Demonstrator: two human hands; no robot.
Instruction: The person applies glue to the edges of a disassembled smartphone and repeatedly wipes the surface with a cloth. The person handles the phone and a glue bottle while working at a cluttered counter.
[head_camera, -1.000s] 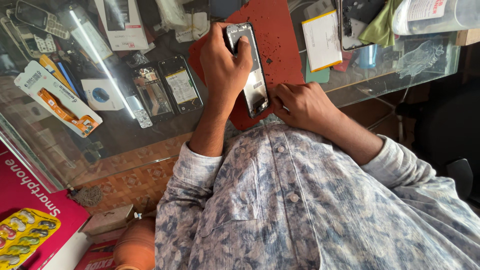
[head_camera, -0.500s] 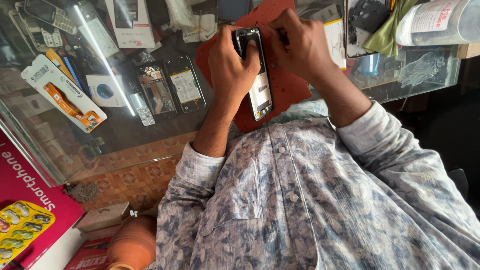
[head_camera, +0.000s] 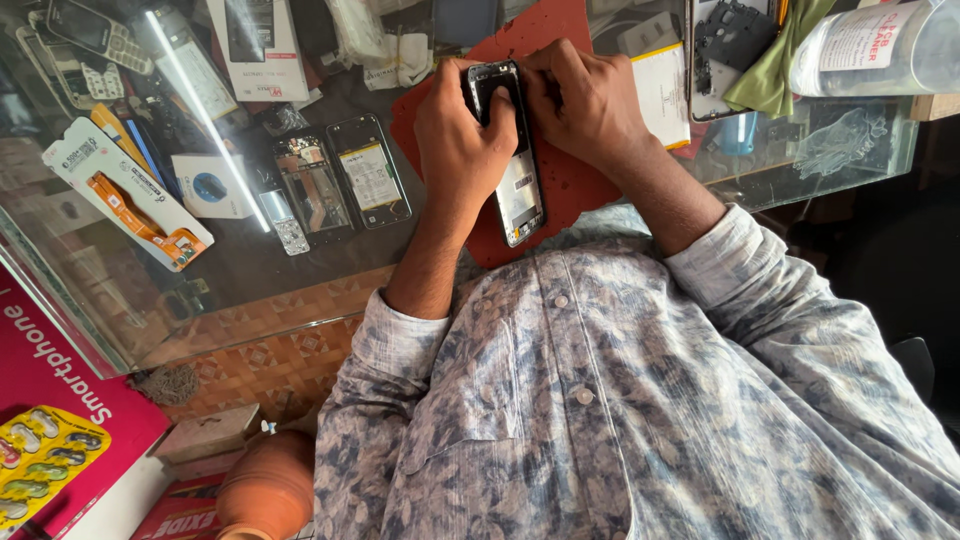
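Your left hand (head_camera: 462, 140) gripped the opened phone (head_camera: 510, 160) by its long edges over the red mat (head_camera: 560, 190) on the glass table (head_camera: 250, 270); your right hand (head_camera: 585, 105) pinched its top end. It looked light, stiff, thin, probably fragile: hold the frame edges, not the exposed insides.

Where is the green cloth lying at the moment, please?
In the head view, the green cloth lies at the top right of the glass counter, beside a clear bottle.
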